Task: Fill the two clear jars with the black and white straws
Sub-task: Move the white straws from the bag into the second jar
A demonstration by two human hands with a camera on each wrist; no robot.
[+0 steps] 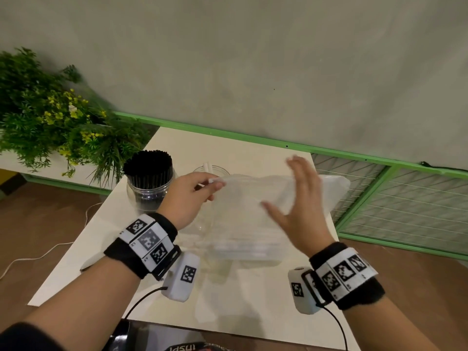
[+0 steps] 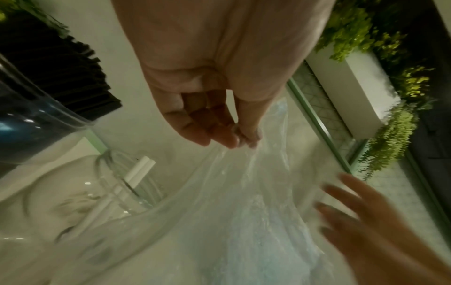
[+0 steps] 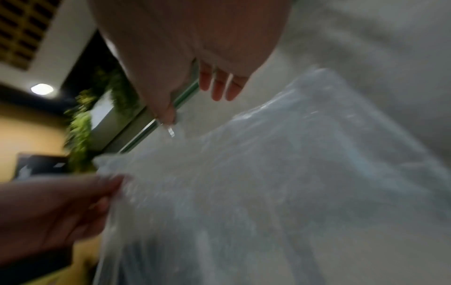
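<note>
A clear jar (image 1: 149, 183) packed with black straws (image 1: 148, 163) stands at the back left of the white table (image 1: 253, 312). Beside it, a second clear jar (image 1: 220, 171) holds a couple of white straws (image 1: 208, 166), seen also in the left wrist view as the white straws (image 2: 140, 169). My left hand (image 1: 212, 183) pinches the top corner of a clear plastic bag (image 1: 248, 219), lifted over the table; the bag's contents are blurred. My right hand (image 1: 291, 193) is open with fingers spread against the bag's right side, and the blurred right wrist view shows its fingers (image 3: 219, 86) straight above the bag (image 3: 268, 183).
A leafy plant with yellow flowers (image 1: 50, 110) fills the back left. A green rail (image 1: 253, 139) runs along the wall, with a wire mesh panel (image 1: 405, 198) to the right. A white cable (image 1: 38, 257) lies on the brown floor. A dark item (image 1: 177, 347) sits at the near edge.
</note>
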